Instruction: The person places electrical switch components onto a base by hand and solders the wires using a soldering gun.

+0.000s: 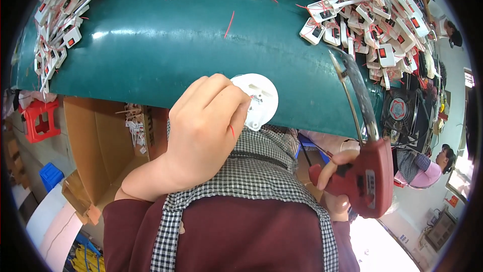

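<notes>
Left hand (206,116) curled over left side of round white plastic disc (267,96) with metal contacts, at near edge of glossy green tabletop (166,66). Fingertips hidden; can't tell what they clamp. Thin red wire (232,131) shows at that hand. Right hand (329,174) clamped on red plastic pistol-grip tool (378,176), apart from disc.
</notes>
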Demonstrator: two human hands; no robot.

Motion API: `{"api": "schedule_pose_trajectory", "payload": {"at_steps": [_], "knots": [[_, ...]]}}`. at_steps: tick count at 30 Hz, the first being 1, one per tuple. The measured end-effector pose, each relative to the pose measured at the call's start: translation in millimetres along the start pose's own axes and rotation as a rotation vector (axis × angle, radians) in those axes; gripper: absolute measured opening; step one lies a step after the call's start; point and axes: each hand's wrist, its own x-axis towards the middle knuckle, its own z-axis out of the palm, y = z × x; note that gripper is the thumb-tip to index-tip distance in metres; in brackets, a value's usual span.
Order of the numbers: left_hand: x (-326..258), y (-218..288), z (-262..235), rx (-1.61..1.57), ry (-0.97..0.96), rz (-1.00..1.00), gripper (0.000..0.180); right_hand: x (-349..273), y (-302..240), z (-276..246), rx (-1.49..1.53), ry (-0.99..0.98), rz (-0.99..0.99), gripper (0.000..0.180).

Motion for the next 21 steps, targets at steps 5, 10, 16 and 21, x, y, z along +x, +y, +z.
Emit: {"api": "schedule_pose_trajectory", "payload": {"at_steps": [5,10,16,21], "knots": [[-1.5,-3.0,7.9,0.047,0.088,0.069,0.018,-21.0,-3.8,-3.2,-0.188,0.113,0.068,0.081],[-4.0,-7.0,12.8,0.024,0.127,0.063,0.02,-24.0,4.7,-19.5,-0.224,-0.015,0.213,0.078],[-4.9,-7.4,15.6,0.043,0.165,0.091,0.021,-15.0,8.9,-11.7,-0.154,-0.094,0.188,0.066],[-4.5,-7.9,12.6,0.0,0.149,0.065,0.02,-17.0,16.5,-16.6,-0.174,-0.106,0.169,0.07]]}}
